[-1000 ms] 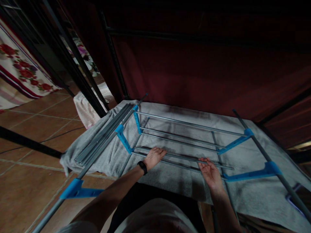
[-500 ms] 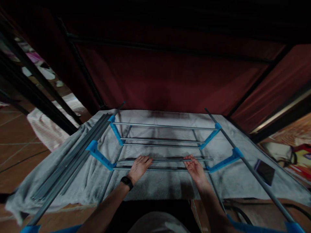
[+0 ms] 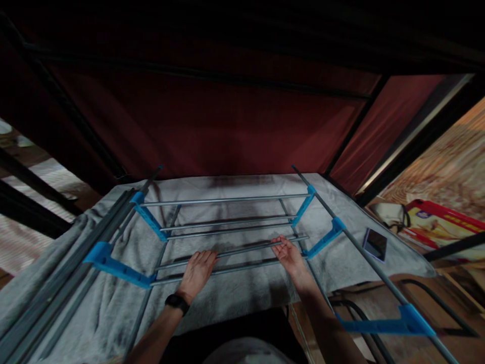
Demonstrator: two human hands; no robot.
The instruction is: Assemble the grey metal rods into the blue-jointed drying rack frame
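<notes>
A thin grey metal tube (image 3: 246,249) runs between my two hands, its right end tilted up a little. My left hand (image 3: 198,271), with a dark watch on the wrist, wraps over its left part. My right hand (image 3: 288,256) pinches it near its free right end with the fingertips. Just below lies another crossbar (image 3: 242,267), set between the left blue bracket (image 3: 121,266) and the right blue bracket (image 3: 325,239). Farther back, several crossbars join the rear left bracket (image 3: 150,220) and rear right bracket (image 3: 304,206). The left end of the held tube is near the left bracket.
The rack lies on a grey blanket (image 3: 227,313). Loose grey tubes (image 3: 71,268) are stacked at the left. A phone (image 3: 375,243) rests at the right, beyond the long side pole (image 3: 379,270). A red and yellow box (image 3: 439,225) stands farther right. Dark red fabric (image 3: 212,126) hangs behind.
My view has turned to the right, so the rack appears shifted left. Both hands keep hold of the tube, and its right end now slants upward more.
</notes>
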